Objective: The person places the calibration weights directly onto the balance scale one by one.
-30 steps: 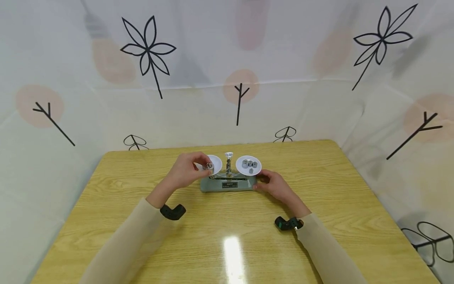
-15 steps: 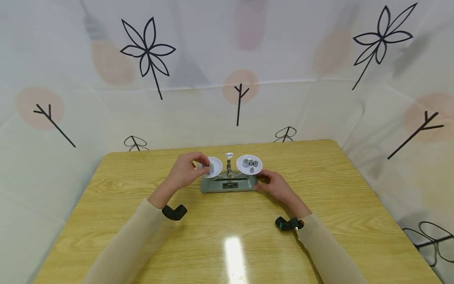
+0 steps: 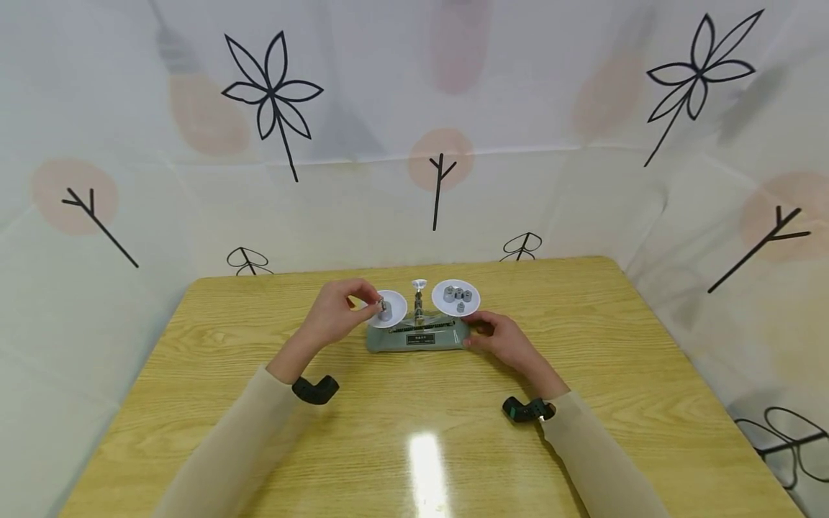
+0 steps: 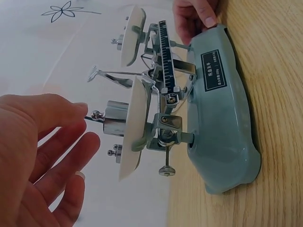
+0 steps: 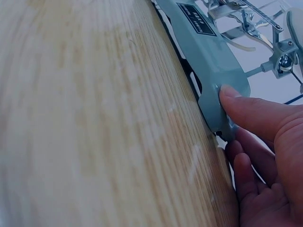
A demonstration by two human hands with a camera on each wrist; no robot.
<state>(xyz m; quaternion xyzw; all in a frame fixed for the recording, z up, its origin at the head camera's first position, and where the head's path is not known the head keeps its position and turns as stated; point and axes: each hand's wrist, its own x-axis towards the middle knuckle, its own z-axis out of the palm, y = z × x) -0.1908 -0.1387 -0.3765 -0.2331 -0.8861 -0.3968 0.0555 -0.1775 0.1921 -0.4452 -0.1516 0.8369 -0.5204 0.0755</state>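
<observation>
A pale green balance scale (image 3: pixel 419 339) stands on the table with two white pans. On the left pan (image 3: pixel 399 308) is a large cylindrical metal weight (image 4: pixel 116 118) with a knob on top; a smaller weight (image 4: pixel 118 153) shows beside it in the left wrist view. My left hand (image 3: pixel 340 313) is at that pan, thumb and fingertips just off the large weight's knob, its other fingers loosely bent. Several small weights (image 3: pixel 459 294) sit on the right pan (image 3: pixel 473 306). My right hand (image 3: pixel 505 339) grips the base's right end, thumb on top and fingers beneath its edge.
The wooden table (image 3: pixel 363 432) extends around the scale, with a glare patch near its front. Behind and at the sides hangs a pale patterned cloth (image 3: pixel 363 208). A black wrist camera (image 3: pixel 315 389) sits at the left wrist, another camera (image 3: pixel 526 409) at the right.
The large weight, earlier between my left fingers, now stands on the left pan and the fingers have come off it. The left pan has sunk slightly, the right pan risen. My right hand stays put.
</observation>
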